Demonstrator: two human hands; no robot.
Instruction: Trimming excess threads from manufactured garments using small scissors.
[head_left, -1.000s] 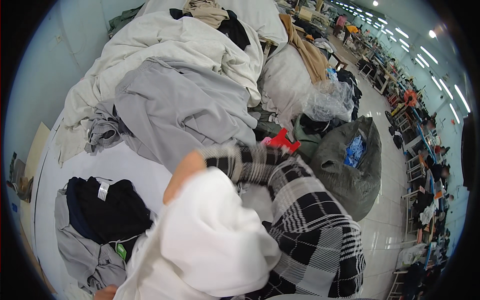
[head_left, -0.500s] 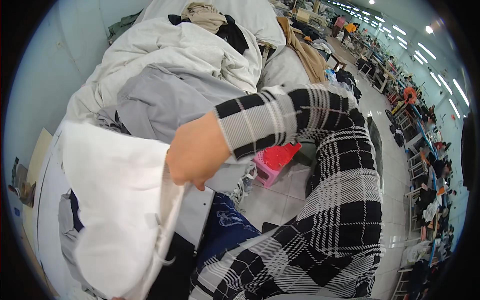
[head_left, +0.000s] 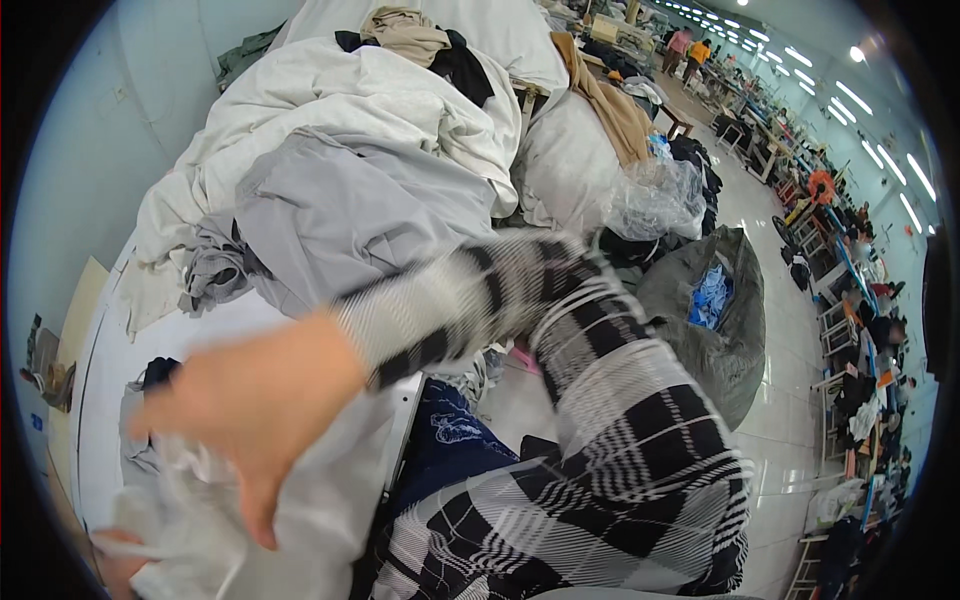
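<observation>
A crumpled white fabric piece (head_left: 215, 535) lies on the white table at the lower left. At the lower left edge my left hand (head_left: 122, 560) shows only in part; it grips the fabric, with folds across its blurred fingers. My right hand (head_left: 250, 400) reaches in from the right above the same fabric, smeared by motion. Its thumb points down, apart from the fingers, which stretch left; nothing shows held in it. Under and beside the white fabric are a grey and a dark cloth (head_left: 150, 400).
Grey fabric (head_left: 340, 210) and white fabric (head_left: 390, 95) are heaped at the table's far side. A large dark sack (head_left: 735, 350) with blue material stands on the floor to the right. Clear plastic (head_left: 660, 200) lies beyond it. Rows of workstations run along the far right.
My right hand has let go of the white fabric's edge and moved left and down. The fabric, held up before, has dropped and crumpled. My left hand has come further into view.
</observation>
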